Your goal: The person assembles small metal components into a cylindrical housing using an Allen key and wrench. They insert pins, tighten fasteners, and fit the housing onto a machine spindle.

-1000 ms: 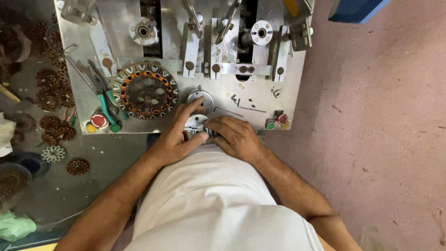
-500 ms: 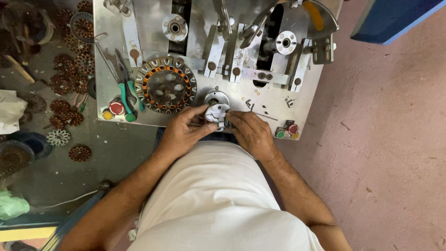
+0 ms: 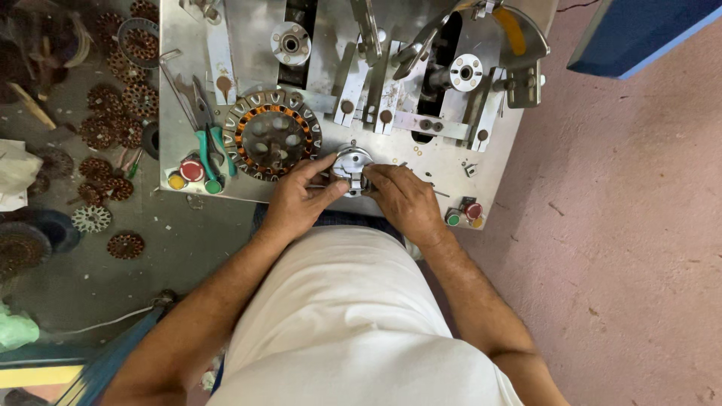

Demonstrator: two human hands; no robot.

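A small round silvery metal part [image 3: 351,164] sits at the near edge of a steel machine plate [image 3: 444,171]. My left hand [image 3: 295,198] pinches its left side with thumb and fingers. From the right, my right hand [image 3: 404,198] grips the same part with its fingertips. Just left of the part lies a round stator [image 3: 271,135] with copper windings and grey teeth, flat on the plate.
Green-handled pliers [image 3: 204,146] and red, yellow and green buttons [image 3: 190,171] lie at the plate's left corner; more buttons [image 3: 465,214] at its right corner. Several wound stators [image 3: 105,131] cover the dark bench on the left. Pink floor [image 3: 617,225] lies to the right.
The view has shifted, so the machine plate sits higher and more to the right. Both hands stay on the small metal part, fingers slightly rearranged around it.
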